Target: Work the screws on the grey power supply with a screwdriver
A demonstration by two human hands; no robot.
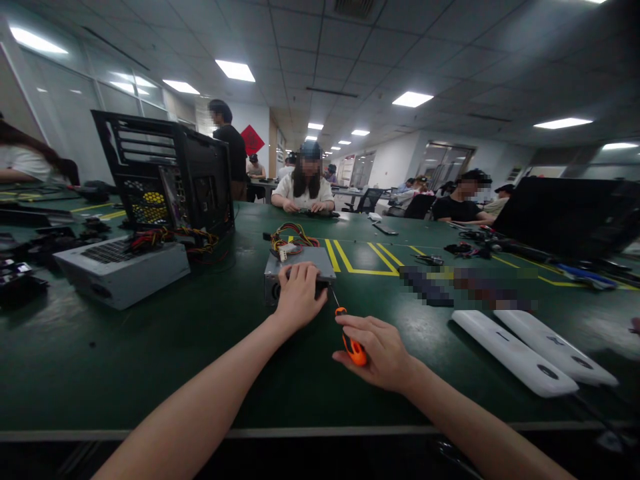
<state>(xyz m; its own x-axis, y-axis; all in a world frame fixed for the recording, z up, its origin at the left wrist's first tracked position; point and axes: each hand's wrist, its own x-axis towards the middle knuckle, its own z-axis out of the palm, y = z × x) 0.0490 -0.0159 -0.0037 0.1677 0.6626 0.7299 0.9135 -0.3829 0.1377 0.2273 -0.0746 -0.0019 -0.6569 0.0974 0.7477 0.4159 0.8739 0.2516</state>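
Note:
A grey metal computer power supply (324, 263) sits on the green table in front of me, its bundle of coloured cables at the far side. My left hand (299, 293) is closed over its top and near face, fingers on the top plate and thumb low at the right. In my right hand (385, 350) is a screwdriver (357, 351) with an orange and black handle. Its thin shaft points up and away, the tip at the power supply's near right corner. Whether the tip sits on a screw is too small to tell.
Left of my hands lie a second power supply (145, 277) and an upright black computer case (205, 177). Two white oblong devices (515, 353) are at the right, near a dark monitor-like panel (565, 210). Across the table sits a person (305, 183) handling small parts.

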